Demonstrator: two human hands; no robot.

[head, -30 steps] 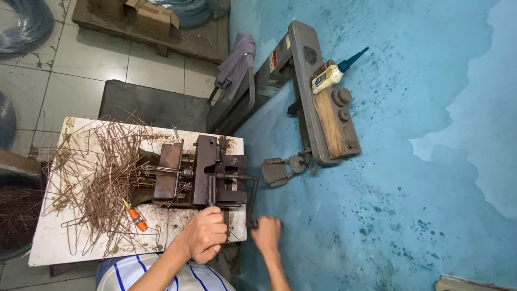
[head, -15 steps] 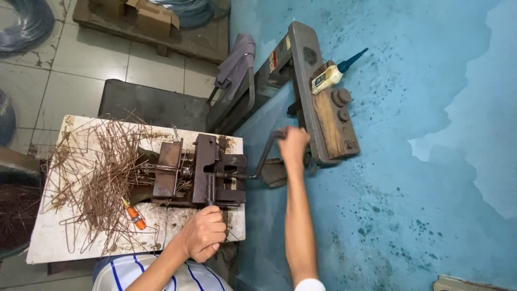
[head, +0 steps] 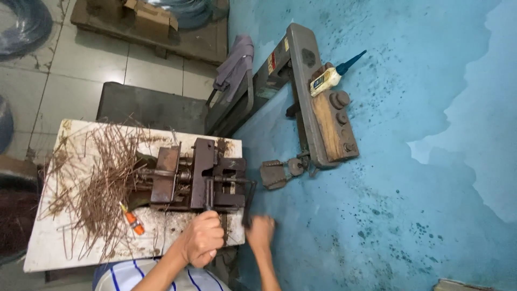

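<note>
right hands [head: 260, 233] back down at crank [head: 249, 202], table edge [head: 237, 237]

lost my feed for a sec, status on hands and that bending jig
Left hand fisted on the jig's front handle. Right hand at the crank lever, blurred. Rusty jig on white table, wire pile beside.

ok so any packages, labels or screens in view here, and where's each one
Cardboard box: top left, on a wooden pallet; brown, flaps open.
Squeeze bottle: on the grey machine arm; pale yellow, dark blue nozzle, small label.
Sticker: on that arm's side; red and white rectangle.
No screens.
</note>
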